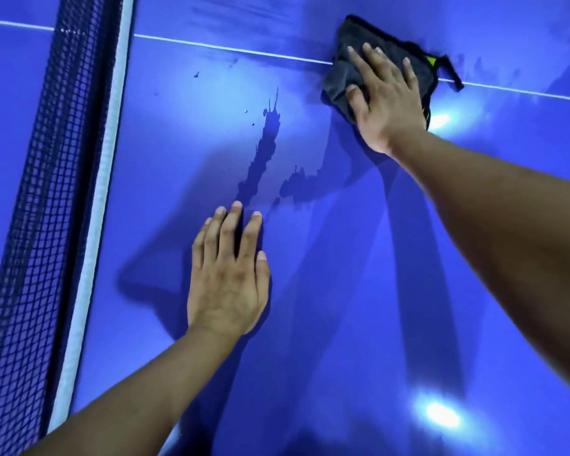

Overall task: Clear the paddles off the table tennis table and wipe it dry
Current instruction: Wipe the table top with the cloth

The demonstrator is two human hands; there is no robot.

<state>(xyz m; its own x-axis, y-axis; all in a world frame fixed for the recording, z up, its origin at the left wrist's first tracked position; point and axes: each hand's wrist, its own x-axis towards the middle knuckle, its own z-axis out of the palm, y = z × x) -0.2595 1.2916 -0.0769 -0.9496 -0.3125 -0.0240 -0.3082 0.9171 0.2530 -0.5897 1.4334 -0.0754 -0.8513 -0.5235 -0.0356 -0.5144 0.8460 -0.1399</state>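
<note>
Two hands flat: left hand (227, 284) on table (343, 291), right hand (385, 103) half-hiding cloth (339, 77).

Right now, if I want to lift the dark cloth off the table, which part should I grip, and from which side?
Probably the bunched left edge of the cloth, beside the thumb of the right hand, coming from above and the left. It lies flat under that open hand, so the thicker fold gives the fingers something to pinch.
</note>
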